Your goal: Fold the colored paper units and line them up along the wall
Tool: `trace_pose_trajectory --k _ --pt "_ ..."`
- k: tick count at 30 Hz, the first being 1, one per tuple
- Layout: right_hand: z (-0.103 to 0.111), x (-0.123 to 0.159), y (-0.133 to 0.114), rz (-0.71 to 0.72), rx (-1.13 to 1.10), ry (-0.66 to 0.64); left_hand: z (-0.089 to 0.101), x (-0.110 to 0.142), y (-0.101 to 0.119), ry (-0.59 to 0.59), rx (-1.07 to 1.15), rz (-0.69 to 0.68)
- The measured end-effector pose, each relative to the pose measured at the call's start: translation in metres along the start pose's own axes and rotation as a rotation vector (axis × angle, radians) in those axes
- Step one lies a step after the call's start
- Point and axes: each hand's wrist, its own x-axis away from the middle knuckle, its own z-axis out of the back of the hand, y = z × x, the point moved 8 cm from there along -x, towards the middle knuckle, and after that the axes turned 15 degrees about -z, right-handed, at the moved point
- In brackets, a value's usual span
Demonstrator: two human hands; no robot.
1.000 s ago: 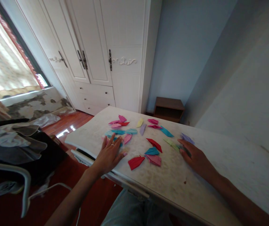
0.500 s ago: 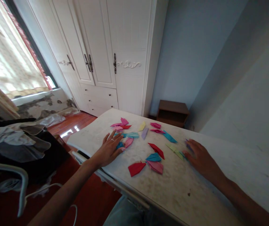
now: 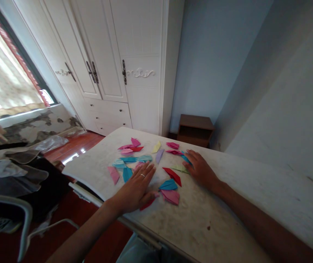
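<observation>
Several folded paper pieces lie scattered over a white table [image 3: 213, 204]. My left hand [image 3: 140, 188], with a ring on one finger, lies open and flat among them. It partly covers a red folded paper [image 3: 147, 205] and a pink one. Just left of it are a blue folded paper [image 3: 127, 174] and a pink folded paper [image 3: 113, 175]. My right hand [image 3: 201, 168] is open, its fingertips over a blue folded paper [image 3: 186, 159] and close to a light green one [image 3: 180, 168]. Between the hands lie a red folded paper [image 3: 172, 176], a blue one [image 3: 168, 184] and a pink one [image 3: 171, 196].
A white wardrobe [image 3: 142, 98] stands behind the table, with a small brown cabinet [image 3: 196, 122] by the wall. On the left are piled clothes [image 3: 11, 171] and a pale metal frame [image 3: 26, 212]. The table's front edge runs close to my legs.
My left hand has moved toward me and right, uncovering blue and pink papers and covering the front red one. My right hand has shifted left and away from me, onto the blue paper.
</observation>
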Motion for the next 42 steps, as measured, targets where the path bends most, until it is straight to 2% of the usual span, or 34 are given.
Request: trace_pose_trajectory --k 3,5,9,12,16,21,24,26,29,31,33,38,40,42 --pt "0.005 0.008 -0.005 0.019 -0.005 0.029 -0.003 0.004 -0.017 0.042 -0.03 0.113" --pt "0.007 0.011 -0.006 0.028 -0.027 0.03 -0.003 0.003 -0.019 0.038 -0.032 0.158" --pt "0.01 0.012 -0.013 0.085 -0.068 0.016 0.002 -0.007 -0.001 -0.002 0.074 0.068" --pt "0.016 0.013 -0.018 0.114 -0.086 0.041 0.013 -0.01 0.004 0.063 0.149 0.021" --pt "0.024 0.015 -0.024 0.155 -0.104 0.089 0.023 0.0 -0.016 0.166 0.073 0.111" --pt "0.028 0.017 -0.027 0.185 -0.111 0.128 0.03 0.017 -0.048 0.177 -0.088 0.282" --pt "0.032 0.017 -0.024 0.154 -0.124 0.16 0.036 0.02 -0.065 0.116 -0.215 0.427" --pt "0.034 0.016 -0.023 0.134 -0.131 0.157 0.036 0.02 -0.073 0.015 -0.264 0.503" --pt "0.034 0.015 -0.022 0.116 -0.15 0.136 0.028 0.017 -0.075 -0.124 -0.231 0.527" --pt "0.034 0.014 -0.022 0.104 -0.163 0.123 0.025 0.015 -0.072 -0.155 -0.189 0.51" --pt "0.033 0.014 -0.021 0.095 -0.17 0.118 0.027 0.012 -0.067 -0.12 -0.147 0.496" --pt "0.03 0.015 -0.02 0.105 -0.179 0.116 0.048 0.007 -0.061 0.084 -0.154 0.516" --pt "0.029 0.015 -0.02 0.112 -0.18 0.116 0.049 0.001 -0.064 0.097 -0.149 0.495" --pt "0.028 0.015 -0.02 0.112 -0.189 0.11 0.043 -0.007 -0.07 0.073 -0.068 0.46"
